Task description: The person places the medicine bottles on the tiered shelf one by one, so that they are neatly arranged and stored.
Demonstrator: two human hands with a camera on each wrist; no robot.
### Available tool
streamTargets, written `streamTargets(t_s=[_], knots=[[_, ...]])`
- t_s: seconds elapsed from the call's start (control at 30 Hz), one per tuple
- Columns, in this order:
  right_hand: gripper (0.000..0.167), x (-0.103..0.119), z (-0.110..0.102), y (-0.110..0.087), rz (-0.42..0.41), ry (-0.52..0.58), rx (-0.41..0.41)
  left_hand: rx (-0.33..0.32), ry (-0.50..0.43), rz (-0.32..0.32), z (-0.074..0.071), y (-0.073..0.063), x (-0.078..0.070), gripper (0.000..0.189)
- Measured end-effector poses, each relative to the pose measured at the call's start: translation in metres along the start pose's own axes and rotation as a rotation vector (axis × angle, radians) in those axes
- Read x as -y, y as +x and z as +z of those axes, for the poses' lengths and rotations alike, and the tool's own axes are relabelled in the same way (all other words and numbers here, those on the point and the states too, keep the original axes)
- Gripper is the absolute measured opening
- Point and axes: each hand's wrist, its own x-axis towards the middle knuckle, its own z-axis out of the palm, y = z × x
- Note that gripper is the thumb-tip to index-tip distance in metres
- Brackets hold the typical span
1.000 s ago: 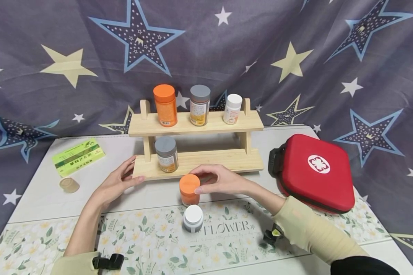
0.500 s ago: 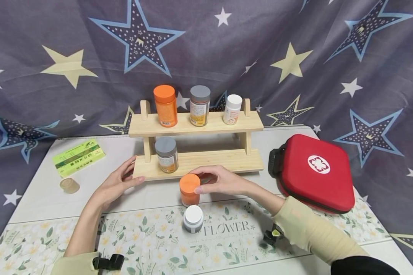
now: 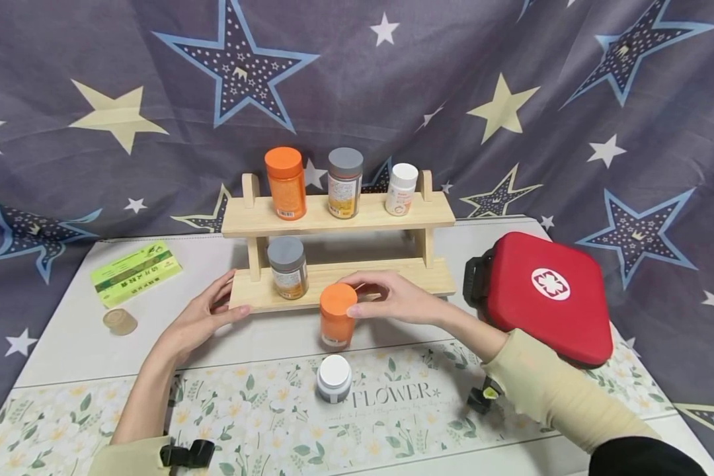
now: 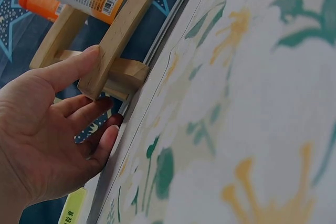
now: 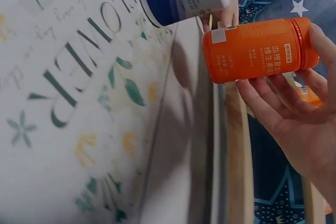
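My right hand [image 3: 393, 299] grips an orange pill bottle [image 3: 336, 324] near its lid, the thumb on the near side. The right wrist view shows the bottle's printed label [image 5: 262, 51] and the fingers along its side, with the bottle raised off the table. My left hand [image 3: 199, 320] holds the left end of a two-tier wooden shelf [image 3: 369, 277], thumb on top of the lower board and fingers at its end. On that board stands a grey-lidded bottle [image 3: 288, 268], left of the orange one. A white-lidded bottle [image 3: 334, 378] stands on the table in front.
Along the upper tier stand another orange bottle [image 3: 286, 184], a grey-lidded bottle [image 3: 345, 183] and a small white bottle [image 3: 401, 190]. At right lies a red first-aid case [image 3: 547, 304]. A green box [image 3: 135, 272] and a tan roll [image 3: 120, 321] lie at left.
My right hand has lifted the orange pill bottle off the table and moved it slightly right and toward the shelf. The left hand stays at the shelf's end.
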Motion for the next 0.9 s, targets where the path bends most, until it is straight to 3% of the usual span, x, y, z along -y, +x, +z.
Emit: streamTargets(t_s=[0.2, 0.4, 0.9], knots=[[0.045, 0.012, -0.013, -0.002, 0.014, -0.047, -0.021, 0.001, 0.003, 0.004, 0.000, 0.000, 0.000, 0.099], [0.042, 0.018, -0.025, -0.001, -0.025, -0.058, -0.037, 0.007, 0.006, 0.010, -0.001, -0.002, 0.000, 0.100], [0.041, 0.019, -0.044, 0.010, -0.031, -0.066, -0.134, 0.006, 0.003, 0.005, -0.001, -0.003, 0.000, 0.101]])
